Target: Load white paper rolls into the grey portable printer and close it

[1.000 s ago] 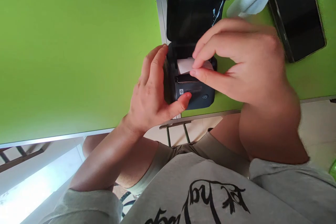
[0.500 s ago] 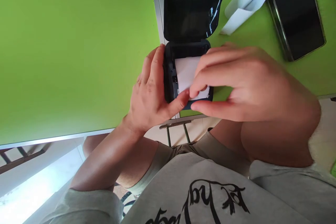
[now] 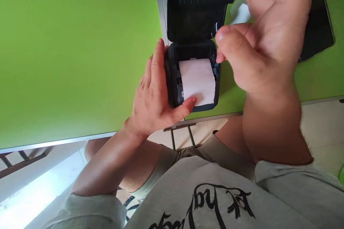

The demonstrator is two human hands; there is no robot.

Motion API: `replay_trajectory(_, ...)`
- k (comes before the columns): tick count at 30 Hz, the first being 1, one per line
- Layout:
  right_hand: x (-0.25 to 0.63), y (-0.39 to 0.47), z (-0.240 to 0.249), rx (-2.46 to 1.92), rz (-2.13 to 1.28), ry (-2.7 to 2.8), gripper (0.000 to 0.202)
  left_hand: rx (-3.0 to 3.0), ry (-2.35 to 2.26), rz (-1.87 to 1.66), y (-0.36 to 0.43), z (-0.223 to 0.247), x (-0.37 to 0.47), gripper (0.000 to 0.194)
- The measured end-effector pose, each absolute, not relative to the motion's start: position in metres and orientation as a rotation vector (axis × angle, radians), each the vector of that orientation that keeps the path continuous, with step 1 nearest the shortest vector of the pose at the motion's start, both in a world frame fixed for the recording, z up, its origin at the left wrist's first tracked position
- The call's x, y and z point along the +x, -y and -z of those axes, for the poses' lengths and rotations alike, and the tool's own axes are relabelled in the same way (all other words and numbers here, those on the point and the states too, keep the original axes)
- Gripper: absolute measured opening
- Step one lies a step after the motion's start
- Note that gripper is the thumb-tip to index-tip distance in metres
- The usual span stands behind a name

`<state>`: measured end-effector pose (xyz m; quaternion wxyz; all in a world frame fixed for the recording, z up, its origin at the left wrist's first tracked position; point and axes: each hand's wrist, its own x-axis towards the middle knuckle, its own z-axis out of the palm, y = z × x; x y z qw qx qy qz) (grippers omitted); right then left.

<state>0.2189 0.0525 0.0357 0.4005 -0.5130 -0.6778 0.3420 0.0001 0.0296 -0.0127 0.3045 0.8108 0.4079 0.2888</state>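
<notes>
A small black printer (image 3: 174,96) lies on the green table with its lid (image 3: 196,18) swung wide back. In its bay sits white paper (image 3: 199,78), the loose end drawn flat over the front edge. My left hand (image 3: 152,98) steadies the printer, fingers along its left side and thumb laid on the paper's front left corner. Beside the lid's right edge, my right hand (image 3: 268,35) is raised with fingers apart and nothing seen in it. Some of its fingers reach up by the lid's upper right corner; whether they touch it, I cannot tell.
Behind my right hand, a roll of white paper (image 3: 240,11) is mostly hidden. A dark phone-like device (image 3: 318,25) lies to the right, partly covered by my forearm. A metal strip (image 3: 160,3) marks the table seam, and the table's front edge (image 3: 59,140) runs close to me.
My right hand has lifted off the paper and moved up and right to beside the lid, uncovering the paper. The left hand stays at the printer, its thumb slightly shifted.
</notes>
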Motion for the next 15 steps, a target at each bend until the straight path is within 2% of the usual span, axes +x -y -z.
replay_trajectory(1,0.214,-0.052,-0.039,-1.290,-0.761,1.591,0.057,2.140,-1.075,-0.756,-0.030,0.012,0.000,0.112)
replay_trajectory(3,0.202,-0.051,-0.046,-1.353,-0.668,1.411,0.025,2.134,-1.071,-0.737,-0.030,0.012,0.000,0.114)
replay_trajectory(4,0.197,-0.051,-0.050,-1.329,-0.608,1.329,0.016,2.135,-1.074,-0.732,-0.030,0.011,0.000,0.114)
replay_trajectory(6,0.191,-0.052,-0.054,-1.264,-0.563,1.244,0.043,2.145,-1.084,-0.734,-0.030,0.011,0.001,0.112)
replay_trajectory(7,0.190,-0.053,-0.055,-1.235,-0.576,1.230,0.049,2.157,-1.086,-0.746,-0.030,0.012,0.001,0.110)
replay_trajectory(10,0.200,-0.053,-0.055,-1.221,-0.685,1.333,0.036,2.198,-1.051,-0.822,-0.030,0.012,0.004,0.100)
replay_trajectory(12,0.214,-0.053,-0.056,-1.265,-0.723,1.527,0.028,2.224,-0.999,-0.880,-0.029,0.011,0.005,0.087)
replay_trajectory(15,0.233,-0.056,-0.056,-1.398,-0.803,1.777,0.035,2.279,-0.954,-0.912,-0.030,0.010,0.004,0.066)
